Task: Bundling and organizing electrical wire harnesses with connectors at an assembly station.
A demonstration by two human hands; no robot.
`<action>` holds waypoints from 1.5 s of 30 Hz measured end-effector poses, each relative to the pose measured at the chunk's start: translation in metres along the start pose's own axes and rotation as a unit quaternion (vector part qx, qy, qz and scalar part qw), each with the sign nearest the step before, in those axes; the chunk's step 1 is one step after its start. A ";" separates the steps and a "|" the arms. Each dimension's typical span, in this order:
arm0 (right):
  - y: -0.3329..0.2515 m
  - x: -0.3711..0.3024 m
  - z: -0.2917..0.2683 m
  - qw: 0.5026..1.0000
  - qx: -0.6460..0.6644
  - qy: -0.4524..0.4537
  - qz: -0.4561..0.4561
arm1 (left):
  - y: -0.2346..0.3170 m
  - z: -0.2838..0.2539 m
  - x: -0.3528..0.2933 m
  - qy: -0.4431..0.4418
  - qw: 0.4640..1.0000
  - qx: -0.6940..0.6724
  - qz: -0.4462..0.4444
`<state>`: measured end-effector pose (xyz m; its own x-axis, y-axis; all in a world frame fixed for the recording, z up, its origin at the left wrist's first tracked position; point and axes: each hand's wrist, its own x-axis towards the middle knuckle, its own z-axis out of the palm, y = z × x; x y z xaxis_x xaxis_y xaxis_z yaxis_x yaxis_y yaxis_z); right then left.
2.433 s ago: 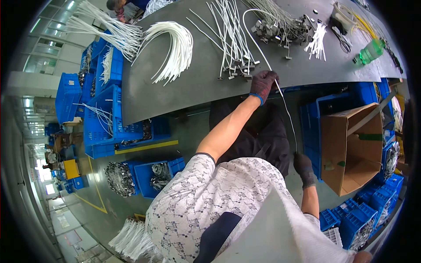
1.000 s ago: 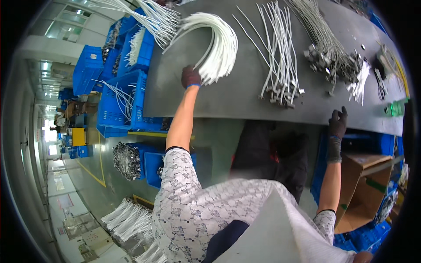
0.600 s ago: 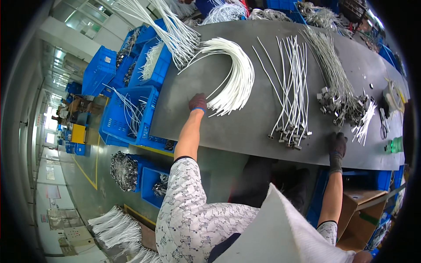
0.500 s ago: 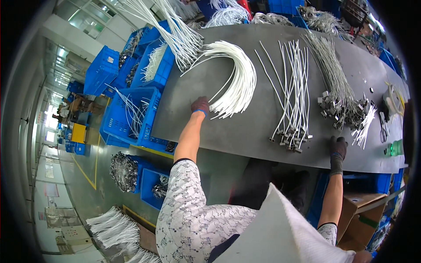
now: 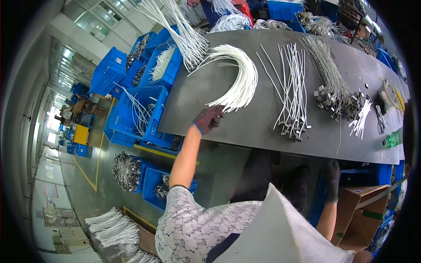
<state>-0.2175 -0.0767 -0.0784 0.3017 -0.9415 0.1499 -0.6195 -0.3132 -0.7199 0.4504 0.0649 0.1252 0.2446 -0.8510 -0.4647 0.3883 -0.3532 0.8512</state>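
Note:
A thick, curved bundle of white cables (image 5: 245, 81) lies on the grey table. My left hand (image 5: 208, 119), in a dark red glove, is at the bundle's near end, fingers bent against the cable tips. What they pinch is hidden. My right hand (image 5: 331, 175), gloved in dark grey, hangs just off the table's near edge with its fingers curled; nothing in it can be made out. One thin strand (image 5: 340, 138) trails toward that edge above it. Between the hands, farther in, lie straight white cables with metal connectors (image 5: 293, 127).
Grey cables with metal connectors (image 5: 335, 98) lie at the right, beside short white pieces (image 5: 360, 120), scissors (image 5: 379, 120) and a green bottle (image 5: 394, 138). More white cables (image 5: 190, 48) lean across the far left corner. Blue crates (image 5: 131, 116) line the left side; a cardboard box (image 5: 357, 215) stands below right.
My left hand has moved right and slightly nearer, onto the bundle's end. My right hand has drawn back off the table edge. A thin strand now trails from the grey cables.

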 end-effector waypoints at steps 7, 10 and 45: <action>0.062 -0.287 -0.007 0.930 -0.245 -0.174 0.210 | -0.071 0.116 -0.015 -0.104 0.979 -0.173 0.015; 0.076 -0.375 -0.013 0.903 -0.285 -0.298 0.122 | -0.077 0.196 -0.017 -0.136 0.985 -0.110 0.005; 0.007 -0.332 -0.036 0.902 -0.198 -0.299 0.242 | -0.187 0.347 0.019 -0.255 0.966 0.039 0.017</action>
<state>-0.3486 0.2289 -0.1087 0.1909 -0.7820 -0.5933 -0.9576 -0.0155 -0.2877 0.0742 -0.0196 0.0417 -0.2217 -0.9361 -0.2732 0.3144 -0.3339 0.8886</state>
